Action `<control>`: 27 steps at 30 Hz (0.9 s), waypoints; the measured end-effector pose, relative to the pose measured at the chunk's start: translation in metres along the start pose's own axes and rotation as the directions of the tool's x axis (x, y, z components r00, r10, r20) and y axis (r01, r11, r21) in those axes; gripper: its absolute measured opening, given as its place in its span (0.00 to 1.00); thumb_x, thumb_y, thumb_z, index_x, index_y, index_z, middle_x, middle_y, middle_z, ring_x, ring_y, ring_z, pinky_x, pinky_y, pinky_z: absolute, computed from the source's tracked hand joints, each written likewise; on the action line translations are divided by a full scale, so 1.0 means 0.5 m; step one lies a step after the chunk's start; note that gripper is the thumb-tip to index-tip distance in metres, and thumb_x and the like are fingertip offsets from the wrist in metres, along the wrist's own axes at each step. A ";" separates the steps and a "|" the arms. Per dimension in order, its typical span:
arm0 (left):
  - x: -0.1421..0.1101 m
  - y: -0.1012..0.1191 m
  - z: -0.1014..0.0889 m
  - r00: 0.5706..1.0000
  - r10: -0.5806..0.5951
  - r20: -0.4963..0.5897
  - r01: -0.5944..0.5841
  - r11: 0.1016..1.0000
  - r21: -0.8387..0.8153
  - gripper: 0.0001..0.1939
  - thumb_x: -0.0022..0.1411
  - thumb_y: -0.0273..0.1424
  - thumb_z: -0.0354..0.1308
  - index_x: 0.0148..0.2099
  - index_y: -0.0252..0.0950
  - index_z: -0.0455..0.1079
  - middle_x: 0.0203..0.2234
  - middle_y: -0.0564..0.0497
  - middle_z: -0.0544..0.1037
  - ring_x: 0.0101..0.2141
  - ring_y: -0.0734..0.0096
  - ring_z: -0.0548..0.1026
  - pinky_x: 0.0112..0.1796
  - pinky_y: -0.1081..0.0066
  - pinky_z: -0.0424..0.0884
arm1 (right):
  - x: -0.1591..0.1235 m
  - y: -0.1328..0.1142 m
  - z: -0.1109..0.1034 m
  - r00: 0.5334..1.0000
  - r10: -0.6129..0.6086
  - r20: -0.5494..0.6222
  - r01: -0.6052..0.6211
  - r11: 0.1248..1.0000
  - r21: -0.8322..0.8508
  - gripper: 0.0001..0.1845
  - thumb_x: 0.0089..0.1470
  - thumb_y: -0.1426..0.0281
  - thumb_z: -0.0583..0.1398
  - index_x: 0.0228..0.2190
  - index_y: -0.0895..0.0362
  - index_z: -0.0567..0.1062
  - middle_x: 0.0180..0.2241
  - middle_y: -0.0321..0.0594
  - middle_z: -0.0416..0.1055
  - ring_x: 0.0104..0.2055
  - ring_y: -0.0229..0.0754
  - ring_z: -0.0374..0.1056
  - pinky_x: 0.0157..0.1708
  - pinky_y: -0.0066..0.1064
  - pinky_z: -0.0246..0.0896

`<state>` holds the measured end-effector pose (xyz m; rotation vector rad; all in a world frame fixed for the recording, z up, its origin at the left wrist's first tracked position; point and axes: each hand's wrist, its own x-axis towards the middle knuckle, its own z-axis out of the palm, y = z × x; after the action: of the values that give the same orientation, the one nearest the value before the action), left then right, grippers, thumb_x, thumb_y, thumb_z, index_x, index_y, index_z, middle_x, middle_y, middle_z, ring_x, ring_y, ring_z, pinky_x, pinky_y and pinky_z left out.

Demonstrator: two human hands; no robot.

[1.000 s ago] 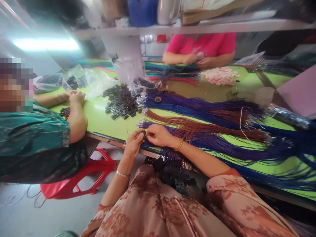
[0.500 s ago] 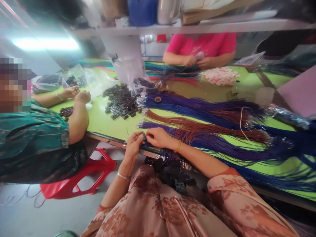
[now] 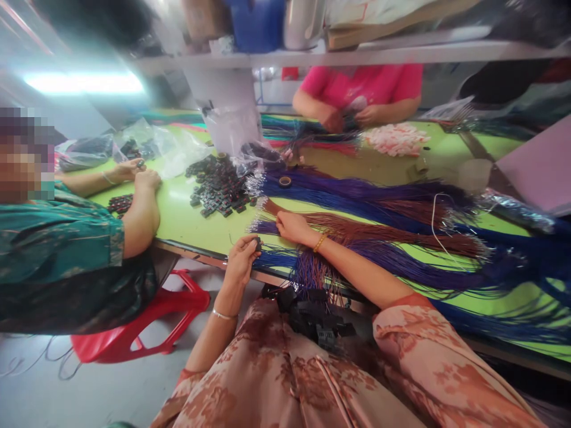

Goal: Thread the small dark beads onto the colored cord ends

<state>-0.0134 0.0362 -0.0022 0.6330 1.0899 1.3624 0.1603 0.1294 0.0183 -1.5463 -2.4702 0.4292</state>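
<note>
My left hand is at the near edge of the green table, its fingers pinched on a small black connector with blue wires trailing from it. My right hand reaches out over the bundles of purple and brown wires, fingertips closed on wire ends near the purple bundle's tip. Blue wires lie between the two hands. A cluster of black connectors with wires rests on my lap below the table edge.
A pile of loose black connectors lies left of centre. A person in green sits at the left on a red stool, another in pink across the table. Plastic bags, pink parts and a shelf stand beyond.
My right hand left the connector and moved up and right onto the wire bundles. My left hand stays at the edge with the connector. The person in green brought their hands together.
</note>
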 end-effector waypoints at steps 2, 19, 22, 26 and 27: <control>0.001 -0.001 0.001 1.000 0.001 -0.002 -0.001 1.000 -0.004 0.17 0.46 0.33 0.70 0.39 0.34 0.74 0.30 0.51 0.77 0.29 0.78 0.73 0.30 0.78 0.70 | 0.000 -0.003 -0.006 0.999 -0.005 -0.032 0.007 0.999 0.047 0.10 0.58 0.71 0.52 0.38 0.59 0.72 0.36 0.48 0.75 0.33 0.43 0.66 0.31 0.30 0.51; -0.005 0.001 0.023 0.997 -0.048 0.066 0.059 0.981 -0.185 0.11 0.51 0.25 0.65 0.39 0.36 0.74 0.34 0.51 0.76 0.33 0.76 0.72 0.34 0.76 0.68 | -0.047 -0.070 -0.030 0.955 -0.147 -0.258 0.277 0.755 0.595 0.04 0.47 0.72 0.58 0.25 0.60 0.73 0.22 0.32 0.68 0.24 0.32 0.58 0.26 0.24 0.49; 0.001 -0.004 0.021 0.994 -0.064 0.088 0.082 0.972 -0.218 0.11 0.51 0.25 0.65 0.40 0.35 0.74 0.33 0.50 0.76 0.33 0.75 0.73 0.34 0.75 0.69 | -0.069 -0.065 -0.022 0.949 -0.148 -0.278 0.278 0.808 0.520 0.03 0.46 0.73 0.59 0.24 0.59 0.73 0.22 0.33 0.68 0.24 0.32 0.58 0.26 0.25 0.49; 0.007 -0.009 0.015 0.990 -0.068 0.120 0.093 0.971 -0.222 0.12 0.52 0.25 0.65 0.41 0.34 0.74 0.32 0.50 0.76 0.32 0.75 0.73 0.35 0.74 0.69 | -0.081 -0.058 -0.006 0.935 -0.189 -0.299 0.311 0.841 0.442 0.02 0.46 0.74 0.59 0.25 0.59 0.73 0.24 0.35 0.70 0.26 0.33 0.60 0.28 0.25 0.50; 0.008 -0.010 0.014 0.990 -0.066 0.124 0.092 0.971 -0.219 0.12 0.52 0.25 0.65 0.41 0.34 0.74 0.32 0.50 0.75 0.32 0.75 0.73 0.35 0.73 0.69 | -0.082 -0.056 -0.002 0.931 -0.202 -0.303 0.322 0.846 0.425 0.02 0.47 0.74 0.59 0.26 0.59 0.72 0.25 0.35 0.70 0.26 0.34 0.60 0.28 0.25 0.50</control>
<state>-0.0055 0.0409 -0.0044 0.4905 0.8447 1.3399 0.1548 0.0810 0.0286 -0.9807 -2.1311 0.6779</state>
